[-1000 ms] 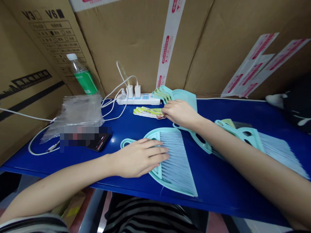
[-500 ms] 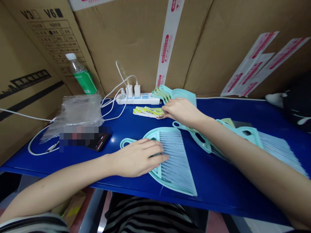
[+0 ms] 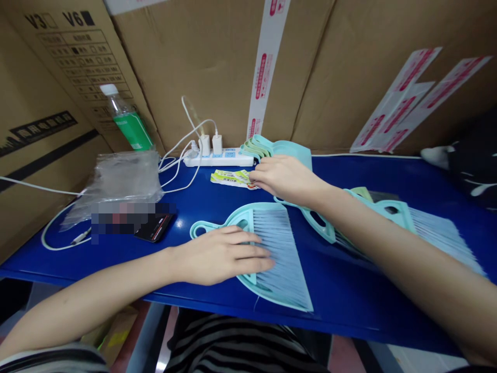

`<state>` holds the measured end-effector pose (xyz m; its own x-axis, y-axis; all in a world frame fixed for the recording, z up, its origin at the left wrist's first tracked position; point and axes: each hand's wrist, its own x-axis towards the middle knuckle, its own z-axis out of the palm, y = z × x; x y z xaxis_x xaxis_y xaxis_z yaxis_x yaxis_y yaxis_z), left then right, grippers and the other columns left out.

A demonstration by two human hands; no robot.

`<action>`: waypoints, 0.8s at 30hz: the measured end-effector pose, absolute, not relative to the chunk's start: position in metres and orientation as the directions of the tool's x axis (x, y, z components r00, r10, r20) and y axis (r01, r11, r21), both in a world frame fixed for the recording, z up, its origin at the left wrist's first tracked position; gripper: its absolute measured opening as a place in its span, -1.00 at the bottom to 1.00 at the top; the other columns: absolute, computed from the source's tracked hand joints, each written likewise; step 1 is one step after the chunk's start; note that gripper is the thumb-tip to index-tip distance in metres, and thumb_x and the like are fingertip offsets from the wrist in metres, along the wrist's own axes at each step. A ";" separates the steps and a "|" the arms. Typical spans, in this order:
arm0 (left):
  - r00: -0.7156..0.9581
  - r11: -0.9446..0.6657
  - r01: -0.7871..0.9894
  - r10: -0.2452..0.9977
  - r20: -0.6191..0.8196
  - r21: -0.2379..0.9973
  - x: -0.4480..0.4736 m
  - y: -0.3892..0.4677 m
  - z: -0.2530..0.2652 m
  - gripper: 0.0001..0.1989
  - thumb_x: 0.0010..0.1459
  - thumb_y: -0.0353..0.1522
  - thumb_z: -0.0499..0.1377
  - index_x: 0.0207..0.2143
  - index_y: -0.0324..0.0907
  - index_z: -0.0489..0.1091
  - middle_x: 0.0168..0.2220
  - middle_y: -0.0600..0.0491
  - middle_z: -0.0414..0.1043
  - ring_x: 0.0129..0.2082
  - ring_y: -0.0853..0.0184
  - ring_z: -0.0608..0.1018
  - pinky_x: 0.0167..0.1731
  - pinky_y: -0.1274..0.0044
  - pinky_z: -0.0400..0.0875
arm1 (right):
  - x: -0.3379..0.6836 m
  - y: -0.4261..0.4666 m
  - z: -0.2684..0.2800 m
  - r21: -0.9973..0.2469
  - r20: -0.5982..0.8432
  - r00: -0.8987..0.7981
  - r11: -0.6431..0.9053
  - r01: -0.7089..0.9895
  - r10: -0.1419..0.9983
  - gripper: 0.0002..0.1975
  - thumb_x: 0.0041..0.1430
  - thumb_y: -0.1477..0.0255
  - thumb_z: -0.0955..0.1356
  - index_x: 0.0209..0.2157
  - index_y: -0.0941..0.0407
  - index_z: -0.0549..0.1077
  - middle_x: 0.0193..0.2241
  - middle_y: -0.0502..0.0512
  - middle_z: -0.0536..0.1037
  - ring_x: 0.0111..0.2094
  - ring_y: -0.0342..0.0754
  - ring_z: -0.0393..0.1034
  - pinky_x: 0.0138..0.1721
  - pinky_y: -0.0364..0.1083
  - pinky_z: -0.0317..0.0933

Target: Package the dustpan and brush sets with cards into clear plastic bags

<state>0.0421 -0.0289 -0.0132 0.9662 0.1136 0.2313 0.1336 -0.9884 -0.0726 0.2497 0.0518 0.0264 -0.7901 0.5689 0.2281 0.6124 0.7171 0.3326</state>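
Note:
My left hand (image 3: 217, 256) lies flat with fingers stretched over a light-blue hand brush (image 3: 277, 248). The brush rests in a matching dustpan (image 3: 267, 295), its loop handle pointing left. Farther back, my right hand (image 3: 283, 176) has its fingers closed at the right end of some yellow-green printed labels (image 3: 230, 177); the fingertips are partly hidden. Just behind that hand is a stack of blue and green dustpans (image 3: 293, 149), handles to the left. Under and beside my right forearm lie more brushes (image 3: 442, 233), partly covered by it.
A white power strip (image 3: 217, 158) with chargers and cables stands along the cardboard wall (image 3: 202, 57). On the left are clear plastic bags (image 3: 124, 176), a green-labelled bottle (image 3: 132, 127) and a dark phone-like object (image 3: 153, 228). The blue table's front edge (image 3: 186, 305) is near my body.
My right hand has shifted slightly left along the labels, its fingers curling in more. My left hand's fingers have slid a little farther over the bristles. The view has moved slightly.

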 end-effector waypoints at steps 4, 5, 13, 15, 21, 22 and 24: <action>0.958 -0.985 0.136 0.103 0.268 -0.107 0.042 -0.029 -0.014 -0.61 0.39 -0.47 -0.19 0.06 -0.23 0.35 0.02 0.04 0.50 0.05 0.29 0.44 -0.09 0.47 0.33 | 0.244 0.043 0.027 0.349 0.195 -0.841 0.766 0.540 0.505 -0.79 0.23 0.59 0.25 -0.34 0.20 0.52 -0.43 0.15 0.54 -0.33 -0.03 0.32 -0.35 -0.07 0.06; 0.956 -0.983 0.137 0.100 0.278 -0.119 0.043 -0.029 -0.014 -0.62 0.39 -0.48 -0.18 0.05 -0.23 0.36 0.00 0.04 0.51 0.03 0.29 0.45 -0.10 0.47 0.34 | 0.243 0.041 0.027 0.355 0.193 -0.851 0.773 0.525 0.489 -0.80 0.22 0.59 0.25 -0.34 0.20 0.52 -0.43 0.16 0.53 -0.32 -0.02 0.32 -0.34 -0.07 0.07; 0.945 -0.972 0.158 0.098 0.311 -0.175 0.043 -0.030 -0.015 -0.67 0.37 -0.50 -0.14 -0.02 -0.24 0.39 -0.17 0.02 0.55 -0.08 0.31 0.50 -0.16 0.48 0.36 | 0.234 0.023 0.033 0.303 0.118 -0.849 0.796 0.524 0.514 -0.78 0.24 0.48 0.29 -0.43 0.19 0.53 -0.45 0.17 0.50 -0.34 0.00 0.34 -0.38 -0.07 0.08; 0.946 -0.969 0.163 0.100 0.309 -0.185 0.044 -0.030 -0.015 -0.67 0.37 -0.50 -0.13 -0.02 -0.24 0.38 -0.21 0.01 0.54 -0.10 0.32 0.50 -0.16 0.49 0.37 | 0.238 0.020 0.034 0.249 0.082 -0.834 0.799 0.547 0.546 -0.77 0.25 0.47 0.27 -0.43 0.18 0.52 -0.46 0.14 0.52 -0.39 -0.02 0.36 -0.42 -0.07 0.05; 0.943 -0.967 0.163 0.095 0.317 -0.194 0.044 -0.030 -0.016 -0.68 0.37 -0.49 -0.13 -0.02 -0.23 0.38 -0.24 0.01 0.52 -0.17 0.31 0.51 -0.19 0.47 0.38 | 0.259 0.003 0.034 0.081 0.036 -0.827 0.823 0.562 0.561 -0.75 0.23 0.47 0.28 -0.53 0.13 0.44 -0.54 0.05 0.52 -0.50 -0.09 0.36 -0.47 -0.11 0.04; 0.943 -0.967 0.163 0.095 0.319 -0.196 0.044 -0.030 -0.016 -0.67 0.37 -0.49 -0.14 -0.03 -0.24 0.38 -0.25 0.02 0.52 -0.17 0.31 0.51 -0.19 0.47 0.38 | 0.263 -0.001 0.033 0.050 0.041 -0.826 0.825 0.563 0.562 -0.75 0.24 0.47 0.28 -0.53 0.12 0.44 -0.53 0.04 0.52 -0.49 -0.10 0.37 -0.47 -0.11 0.04; 0.942 -0.967 0.163 0.094 0.321 -0.196 0.044 -0.030 -0.016 -0.67 0.37 -0.49 -0.15 -0.04 -0.25 0.38 -0.26 0.02 0.51 -0.18 0.30 0.52 -0.19 0.46 0.38 | 0.269 -0.009 0.030 -0.013 0.061 -0.830 0.831 0.555 0.555 -0.76 0.25 0.48 0.28 -0.51 0.12 0.44 -0.52 0.02 0.53 -0.49 -0.10 0.38 -0.48 -0.12 0.05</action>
